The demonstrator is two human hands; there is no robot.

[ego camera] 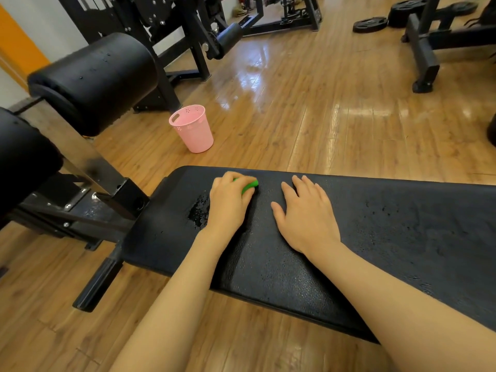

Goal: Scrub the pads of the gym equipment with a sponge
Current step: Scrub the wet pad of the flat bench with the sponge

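A long black bench pad [389, 237] runs across the lower half of the head view, wet with droplets and a small puddle [200, 210]. My left hand [230, 202] grips a green sponge [250, 185] and presses it onto the pad near its left end; most of the sponge is hidden under my fingers. My right hand [306, 213] lies flat on the pad just to the right, fingers straight and spread, holding nothing.
A pink plastic basket [192, 128] stands on the wooden floor beyond the bench. Two large black roller pads [94, 79] and the bench's steel frame [80, 154] are at the left. More machines and weight plates [370, 24] stand at the back.
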